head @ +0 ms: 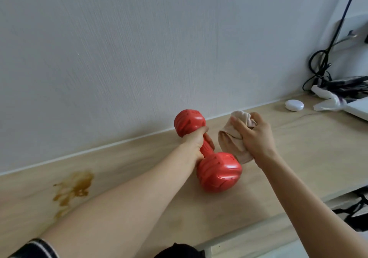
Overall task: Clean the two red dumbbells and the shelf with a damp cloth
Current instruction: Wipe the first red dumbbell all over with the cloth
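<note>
white textured wall [139, 48], black cables [326, 62] at right

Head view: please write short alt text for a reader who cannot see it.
A left hand grips a red dumbbell by its handle over a wooden shelf, while the right hand holds a beige cloth beside it. A brown stain marks the shelf at left.

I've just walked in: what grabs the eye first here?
The bright red dumbbell in the middle, gripped by its handle in the left hand above the wooden shelf. Just to its right, the right hand holds a bunched beige cloth. A brown stain marks the shelf at left.
</note>
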The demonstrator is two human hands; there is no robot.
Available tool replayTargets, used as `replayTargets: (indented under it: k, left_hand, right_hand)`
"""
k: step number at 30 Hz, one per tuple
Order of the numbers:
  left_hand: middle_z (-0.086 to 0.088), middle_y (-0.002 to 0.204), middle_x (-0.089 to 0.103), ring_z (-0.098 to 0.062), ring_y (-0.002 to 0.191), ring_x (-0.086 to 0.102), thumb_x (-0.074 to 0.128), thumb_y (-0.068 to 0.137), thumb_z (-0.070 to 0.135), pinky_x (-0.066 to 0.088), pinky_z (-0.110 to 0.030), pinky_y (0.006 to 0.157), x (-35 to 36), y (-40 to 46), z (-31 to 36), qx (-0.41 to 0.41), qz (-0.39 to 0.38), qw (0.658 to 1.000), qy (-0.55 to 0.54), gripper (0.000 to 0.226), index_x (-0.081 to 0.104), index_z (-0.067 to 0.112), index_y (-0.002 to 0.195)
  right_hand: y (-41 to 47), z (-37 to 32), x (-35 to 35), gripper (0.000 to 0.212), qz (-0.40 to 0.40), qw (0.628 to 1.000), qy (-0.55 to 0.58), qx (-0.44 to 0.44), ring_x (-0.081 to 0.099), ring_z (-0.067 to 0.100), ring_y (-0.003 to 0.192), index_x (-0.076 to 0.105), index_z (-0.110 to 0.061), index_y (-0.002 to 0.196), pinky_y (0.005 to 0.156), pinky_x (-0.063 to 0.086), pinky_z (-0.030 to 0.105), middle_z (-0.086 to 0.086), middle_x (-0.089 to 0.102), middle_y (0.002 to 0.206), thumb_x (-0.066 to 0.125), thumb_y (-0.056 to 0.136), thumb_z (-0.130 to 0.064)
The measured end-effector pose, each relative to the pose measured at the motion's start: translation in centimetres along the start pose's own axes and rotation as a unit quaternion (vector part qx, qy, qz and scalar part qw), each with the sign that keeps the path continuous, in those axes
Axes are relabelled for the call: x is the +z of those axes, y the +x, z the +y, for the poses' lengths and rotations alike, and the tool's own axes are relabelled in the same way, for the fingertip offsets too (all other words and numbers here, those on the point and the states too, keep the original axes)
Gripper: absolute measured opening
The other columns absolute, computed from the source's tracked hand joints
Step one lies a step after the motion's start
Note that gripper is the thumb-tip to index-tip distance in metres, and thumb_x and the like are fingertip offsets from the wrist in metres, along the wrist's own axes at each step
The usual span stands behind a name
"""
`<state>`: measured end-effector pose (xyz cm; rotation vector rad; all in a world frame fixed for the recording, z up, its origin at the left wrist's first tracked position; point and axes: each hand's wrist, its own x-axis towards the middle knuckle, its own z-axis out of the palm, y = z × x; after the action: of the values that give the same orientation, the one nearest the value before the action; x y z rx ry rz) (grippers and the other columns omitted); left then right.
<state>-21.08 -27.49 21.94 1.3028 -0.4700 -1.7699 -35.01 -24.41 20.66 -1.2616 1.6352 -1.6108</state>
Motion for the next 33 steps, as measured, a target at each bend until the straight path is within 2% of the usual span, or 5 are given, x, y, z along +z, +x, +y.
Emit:
replayTargets:
  k: [12,18,20,23,33]
  left_hand:
    - [-0.003,0.037,0.049,-0.012,0.03,0.048,0.06,0.088,0.01,0.042,-0.016,0.038,2.2,2.2,0.3,0.027,-0.03,0.999,0.02,0.026,0.048,0.005,0.066]
    - [-0.009,0.083,0.06,-0.022,0.075,0.058,0.063,0.089,0.026,0.047,-0.031,0.068,0.8,0.5,1.5,0.095,0.024,0.932,0.35,0.025,0.057,0.005,0.1]
    - [-0.007,0.085,0.06,-0.022,0.076,0.059,0.064,0.088,0.025,0.049,-0.03,0.07,-0.2,-0.7,1.8,0.056,0.016,0.917,0.395,0.02,0.06,0.006,0.093]
    - [-0.004,0.074,0.055,-0.016,0.06,0.054,0.065,0.088,0.015,0.049,-0.027,0.05,-1.0,-2.3,1.7,0.012,-0.012,0.938,0.346,0.015,0.055,0.007,0.08]
    - [-0.006,0.072,0.057,-0.017,0.061,0.055,0.068,0.085,0.01,0.046,-0.029,0.056,0.7,-0.7,0.9,0.089,0.006,0.953,0.288,0.014,0.056,0.004,0.082]
  right_hand:
    - [0.9,1.0,-1.8,0.025,0.026,1.0,0.013,-0.009,0.065,0.021,0.083,0.059,-0.014,0.088,0.079,0.053,0.045,0.003,0.066,0.082,0.072,0.079,-0.034]
    - [0.2,1.0,-1.9,0.023,0.028,0.999,0.028,0.002,0.065,0.02,0.081,0.059,-0.016,0.086,0.079,0.054,0.044,0.003,0.066,0.081,0.073,0.079,-0.033]
    - [-0.1,0.6,-1.7,0.024,0.022,0.999,0.032,0.005,0.065,0.02,0.083,0.06,-0.017,0.089,0.081,0.053,0.044,0.003,0.067,0.084,0.072,0.079,-0.035]
    - [-0.6,0.0,-1.1,0.029,0.009,0.999,0.039,0.004,0.066,0.021,0.083,0.06,-0.013,0.091,0.08,0.053,0.046,0.006,0.068,0.085,0.073,0.078,-0.036]
    - [-0.1,-0.3,-2.2,0.029,0.033,0.999,0.023,0.008,0.066,0.02,0.082,0.059,-0.012,0.091,0.079,0.054,0.046,0.005,0.067,0.085,0.071,0.08,-0.036]
